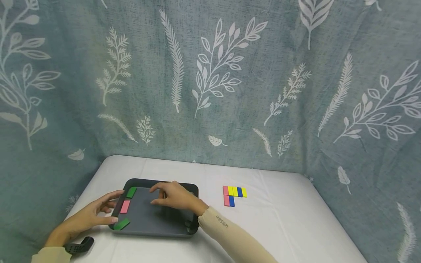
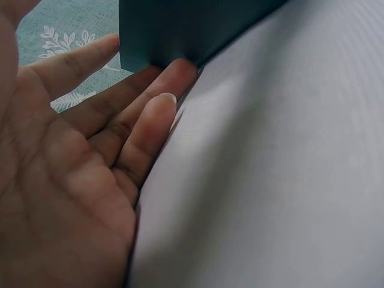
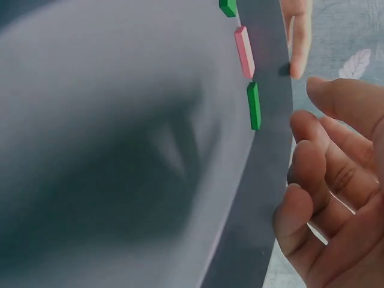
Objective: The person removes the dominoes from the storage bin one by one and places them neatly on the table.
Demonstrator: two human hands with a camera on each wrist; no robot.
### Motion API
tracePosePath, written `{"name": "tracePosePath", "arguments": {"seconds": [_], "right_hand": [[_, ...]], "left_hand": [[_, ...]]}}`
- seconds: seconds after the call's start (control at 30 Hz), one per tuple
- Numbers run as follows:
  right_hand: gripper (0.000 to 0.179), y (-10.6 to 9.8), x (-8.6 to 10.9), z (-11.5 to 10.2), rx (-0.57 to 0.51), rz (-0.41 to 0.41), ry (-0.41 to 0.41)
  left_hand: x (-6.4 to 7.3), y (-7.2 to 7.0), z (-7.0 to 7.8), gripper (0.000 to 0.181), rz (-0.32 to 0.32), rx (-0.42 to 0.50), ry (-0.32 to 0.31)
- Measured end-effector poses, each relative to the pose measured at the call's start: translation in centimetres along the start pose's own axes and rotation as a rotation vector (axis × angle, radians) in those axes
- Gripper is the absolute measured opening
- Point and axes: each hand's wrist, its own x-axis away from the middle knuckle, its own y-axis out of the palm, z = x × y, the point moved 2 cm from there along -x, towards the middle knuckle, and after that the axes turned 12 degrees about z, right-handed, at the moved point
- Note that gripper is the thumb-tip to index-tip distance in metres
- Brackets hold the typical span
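A dark grey tray (image 1: 149,215) lies on the table, with a green block (image 1: 131,192), a pink block (image 1: 125,206) and another green block (image 1: 122,224) inside along its left wall. At that left rim is my left hand (image 1: 88,212), thumb and fingers spread; in the left wrist view its fingertips touch the tray's outer wall (image 2: 180,36). My right hand (image 1: 177,195) hovers above the tray's middle, fingers loosely bent, thumb and forefinger apart. Nothing lies between them, as the right wrist view also shows. The lower green block sits at a slant.
Right of the tray, several pink, yellow and blue blocks (image 1: 235,191) lie side by side in two rows on the white tablecloth (image 1: 279,215). A leaf-patterned curtain (image 1: 210,91) hangs behind the table and along both sides. A black band (image 1: 79,246) circles the left wrist.
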Motion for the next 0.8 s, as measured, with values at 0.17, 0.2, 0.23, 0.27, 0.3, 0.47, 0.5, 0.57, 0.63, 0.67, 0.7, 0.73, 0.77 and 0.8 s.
{"name": "tracePosePath", "arguments": {"seconds": [0.17, 0.2, 0.23, 0.27, 0.3, 0.47, 0.5, 0.57, 0.63, 0.67, 0.7, 0.73, 0.77, 0.8], "right_hand": [[0.041, 1.3, -0.9, -0.2, 0.033, -0.006, -0.035], [0.040, 1.5, -1.1, -0.4, 0.028, -0.013, -0.049], [0.040, 1.7, -1.2, -0.5, 0.016, -0.028, -0.061], [0.039, 1.9, -1.3, -0.7, 0.001, -0.050, -0.074], [0.038, 2.1, -1.4, -0.9, -0.016, -0.082, -0.084], [0.041, 3.1, -1.5, -2.0, -0.053, -0.274, -0.120], [0.042, 3.2, -1.6, -2.2, -0.053, -0.302, -0.120], [0.044, 3.5, -1.7, -2.6, -0.047, -0.340, -0.110], [0.046, 3.8, -1.9, -2.9, -0.040, -0.376, -0.092], [0.047, 4.0, -2.0, -3.0, -0.033, -0.396, -0.083], [0.047, 4.2, -2.1, -3.1, -0.025, -0.417, -0.073], [0.048, 4.3, -2.1, -3.1, -0.016, -0.437, -0.066], [0.049, 4.4, -2.1, -3.2, -0.009, -0.455, -0.059], [0.049, 4.6, -2.2, -3.2, -0.004, -0.469, -0.052]], "left_hand": [[0.0, -0.1, -0.1, 0.089, 0.003, 0.007, 0.007], [0.0, -0.1, -0.1, 0.089, 0.003, 0.008, 0.011], [0.0, -0.2, -0.1, 0.089, 0.002, 0.009, 0.017], [0.0, -0.2, -0.1, 0.088, -0.001, 0.011, 0.024], [0.0, -0.2, -0.2, 0.088, -0.003, 0.011, 0.027], [-0.2, -0.3, -0.3, 0.088, -0.013, 0.012, 0.032], [-0.2, -0.3, -0.3, 0.088, -0.012, 0.011, 0.030], [-0.2, -0.3, -0.4, 0.088, -0.016, 0.012, 0.036], [-0.2, -0.4, -0.4, 0.088, -0.017, 0.014, 0.037], [-0.2, -0.4, -0.4, 0.088, -0.017, 0.016, 0.036], [-0.2, -0.4, -0.4, 0.088, -0.018, 0.016, 0.036], [-0.2, -0.3, -0.4, 0.088, -0.018, 0.014, 0.038], [-0.2, -0.4, -0.5, 0.088, -0.018, 0.014, 0.038], [-0.2, -0.4, -0.5, 0.088, -0.017, 0.014, 0.036]]}}
